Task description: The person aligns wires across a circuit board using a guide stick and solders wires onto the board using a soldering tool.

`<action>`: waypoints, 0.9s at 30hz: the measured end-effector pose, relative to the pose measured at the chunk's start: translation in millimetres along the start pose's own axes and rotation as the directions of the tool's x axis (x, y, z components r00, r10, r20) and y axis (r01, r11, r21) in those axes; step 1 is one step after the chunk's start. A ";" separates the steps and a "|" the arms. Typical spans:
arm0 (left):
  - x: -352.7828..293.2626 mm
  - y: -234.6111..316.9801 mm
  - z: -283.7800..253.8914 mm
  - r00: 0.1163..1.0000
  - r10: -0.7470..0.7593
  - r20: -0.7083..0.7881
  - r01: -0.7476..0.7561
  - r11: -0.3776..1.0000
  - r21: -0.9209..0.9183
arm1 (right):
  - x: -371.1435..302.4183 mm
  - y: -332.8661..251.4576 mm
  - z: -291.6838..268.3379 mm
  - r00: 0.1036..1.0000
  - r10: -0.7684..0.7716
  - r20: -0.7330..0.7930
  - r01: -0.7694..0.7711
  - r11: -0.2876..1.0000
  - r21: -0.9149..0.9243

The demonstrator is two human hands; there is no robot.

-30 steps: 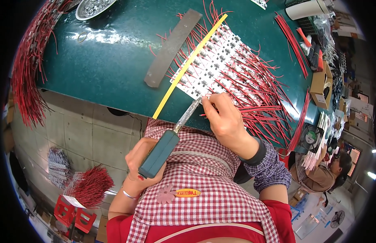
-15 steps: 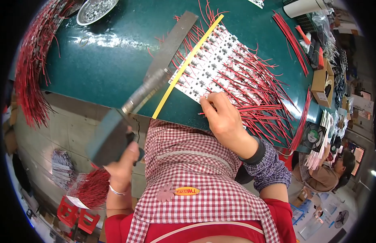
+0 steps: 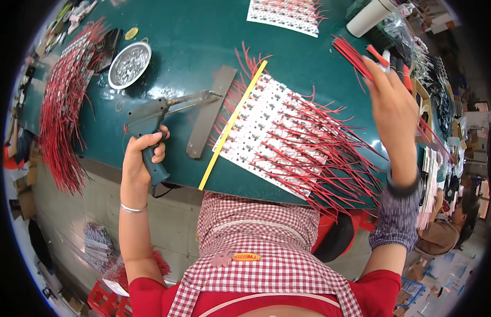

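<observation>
Head view, and the left hand (image 3: 144,150) has its grip wrapped snugly round the soldering gun (image 3: 147,117), tip up over the grey bar (image 3: 211,112)! White circuit panel (image 3: 254,126) lies by the near edge of the surface (image 3: 187,37), yellow strip (image 3: 233,126) along its left. Towards the right edge, the right hand (image 3: 394,108) is at the red wires (image 3: 348,52); its grip, I can't tell.
</observation>
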State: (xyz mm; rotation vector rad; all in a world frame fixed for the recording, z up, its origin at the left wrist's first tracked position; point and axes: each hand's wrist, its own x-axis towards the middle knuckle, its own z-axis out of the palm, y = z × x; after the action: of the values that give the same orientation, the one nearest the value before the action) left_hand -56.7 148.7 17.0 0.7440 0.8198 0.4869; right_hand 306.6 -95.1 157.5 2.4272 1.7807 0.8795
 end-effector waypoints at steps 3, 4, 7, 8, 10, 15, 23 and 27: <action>11.8 1.2 5.0 0.997 0.011 -0.081 0.002 0.988 0.157 | 17.2 34.6 80.8 0.999 -0.014 0.032 0.016 0.999 -0.048; 9.8 2.5 11.2 0.983 0.057 -0.175 -0.007 0.962 0.274 | 19.5 38.5 108.8 0.998 0.006 0.057 -0.005 1.000 -0.021; 7.0 2.1 21.8 0.943 0.192 -0.273 -0.024 0.855 0.518 | 19.8 40.5 166.8 0.984 0.093 0.155 -0.101 0.994 0.046; 7.7 2.2 22.9 0.916 0.267 -0.300 -0.016 0.771 0.637 | 16.3 42.1 182.7 0.985 0.104 0.140 -0.116 0.990 0.085; 7.1 2.3 17.9 0.902 0.299 -0.311 -0.013 0.739 0.673 | 16.1 34.1 200.5 0.972 0.107 0.211 -0.149 0.969 0.198; 6.5 4.0 23.2 0.878 0.374 -0.300 0.020 0.596 0.803 | 14.7 -0.5 168.1 0.989 0.139 -0.041 -0.124 0.957 0.262; 12.4 -0.9 18.5 0.864 0.377 -0.334 -0.106 0.784 0.611 | -1.1 -106.2 122.2 0.956 -0.285 -0.072 0.228 0.563 0.794; 3.9 -5.3 17.2 0.867 0.321 -0.381 -0.176 0.913 0.369 | 19.8 -146.3 125.0 0.901 -0.423 -0.100 0.320 0.490 0.811</action>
State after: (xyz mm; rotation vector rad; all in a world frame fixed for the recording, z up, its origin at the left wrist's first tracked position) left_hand -40.1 140.9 19.0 1.0770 1.2502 0.7848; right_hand 236.8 13.5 13.6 2.1293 2.9737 -0.2349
